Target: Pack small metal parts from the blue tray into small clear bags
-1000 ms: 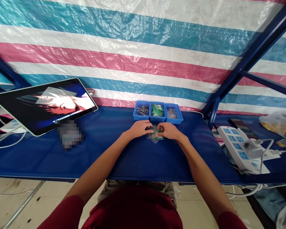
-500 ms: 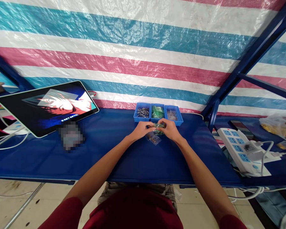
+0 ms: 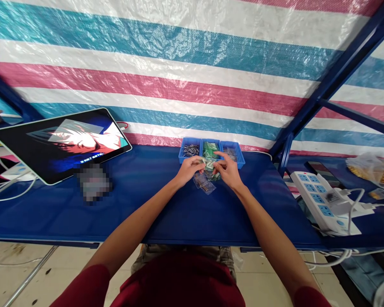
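My left hand (image 3: 188, 169) is closed, thumb against fingers, on a small clear plastic bag with green print (image 3: 208, 163). My right hand (image 3: 228, 171) is at the bag's right side, index finger stretched out and apart from the thumb; the lower fingers are curled. Below the hands, on the blue table (image 3: 192, 213), lie small clear bags with brownish, screw-like pieces (image 3: 205, 184). Just behind are three joined blue bins: the left bin (image 3: 181, 157) has metal screws or nails, the middle has green-printed bags (image 3: 210, 149), and the right bin (image 3: 241, 160) has clear bags.
A tablet (image 3: 80, 140) with a picture on its screen leans at the left, a blurred-out object (image 3: 94, 183) in front of it. On the right are a white power strip (image 3: 316, 198) with cables and bags of yellowish pieces (image 3: 371, 168). A striped plastic sheet (image 3: 179, 85) hangs behind.
The hands have drawn slightly apart, and the green-printed bag shows more between them. My right index finger has lifted away from the thumb. The view has shifted slightly.
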Available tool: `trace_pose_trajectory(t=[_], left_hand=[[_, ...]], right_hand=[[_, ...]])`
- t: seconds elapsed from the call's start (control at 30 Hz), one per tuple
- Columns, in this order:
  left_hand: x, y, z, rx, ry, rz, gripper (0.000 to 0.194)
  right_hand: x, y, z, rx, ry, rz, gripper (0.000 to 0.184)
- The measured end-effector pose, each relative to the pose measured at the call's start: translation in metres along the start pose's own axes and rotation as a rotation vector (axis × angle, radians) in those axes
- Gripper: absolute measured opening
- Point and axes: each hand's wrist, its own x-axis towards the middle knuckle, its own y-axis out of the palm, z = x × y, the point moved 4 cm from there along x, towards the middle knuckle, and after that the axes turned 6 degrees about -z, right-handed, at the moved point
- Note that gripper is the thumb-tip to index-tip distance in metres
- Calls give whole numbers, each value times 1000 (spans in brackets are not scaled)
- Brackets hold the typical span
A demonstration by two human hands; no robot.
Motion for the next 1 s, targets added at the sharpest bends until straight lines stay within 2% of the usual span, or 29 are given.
trace_pose_trajectory(t=[0.07,0.17,0.23,0.3,0.43,0.5,0.57,0.67,0.73,0.83,0.93,1.0], left_hand=[[1,-3,0,-110,-56,-14,36],[-2,-2,1,-199,-164,55,54],[-3,-1,1,-181,-180,81,49],[-2,-1,0,-108,-123,52,36],[0,-2,-5,130,78,12,40],[0,-1,-5,204,119,22,36],[-1,-2,-4,191,91,26,35],[-2,-3,-2,58,36,-2,46],[-2,-4,-3,-26,26,-16,49],[-2,-2,-2,-71,-16,38,43],[-1,0,-1,-26,-34,82,46],[0,-1,-4,67,41,60,49]], right_hand=[[-1,1,6,-30,-110,17,29],[-1,2,12,-175,-274,-10,19],[-1,2,12,-238,-320,-32,15],[-1,2,9,-267,-302,-33,15],[-1,1,4,-278,-225,-46,16],[-1,1,4,-222,-200,-59,15],[-3,1,6,-145,-171,-57,20],[-4,4,11,-93,-197,-16,29],[-5,5,15,-128,-264,5,26],[-4,5,16,-204,-319,-24,18],[-2,2,11,-250,-267,-77,20],[-1,1,6,-250,-197,-102,22]])
